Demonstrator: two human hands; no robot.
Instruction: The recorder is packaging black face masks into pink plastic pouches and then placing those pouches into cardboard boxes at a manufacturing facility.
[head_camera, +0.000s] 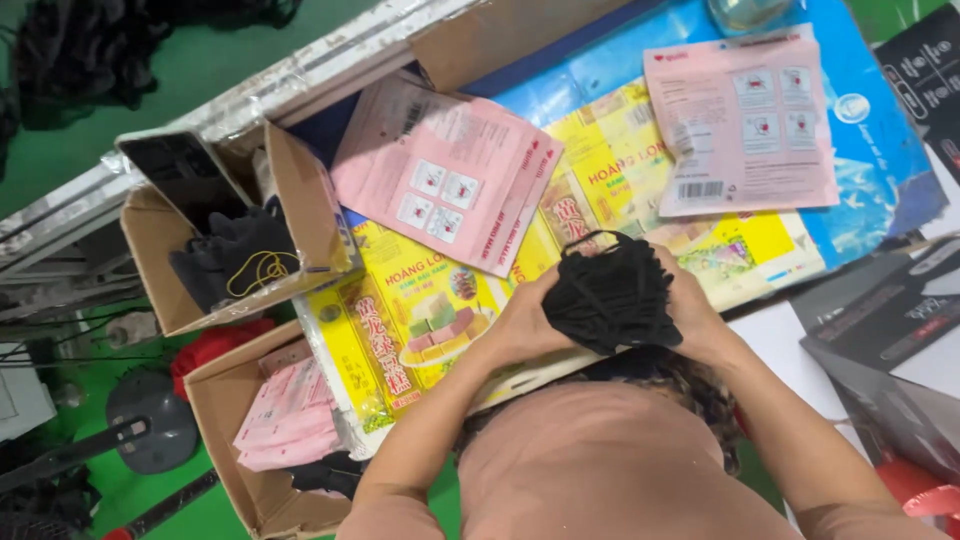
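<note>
Black mask bundle (612, 292) sits clamped between both hands over the yellow printed sheet (420, 320). Left hand (522, 322) grips its left side, right hand (690, 300) its right. Pink packet (745, 120) lies beyond.

Bright, even light from overhead; shadows are soft, the blue table (880, 190) shows faint glare, and edges blur slightly.

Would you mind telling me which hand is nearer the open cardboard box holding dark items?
Left. The left hand grips the black bundle on the side toward the cardboard box; the right hand is beyond.
</note>
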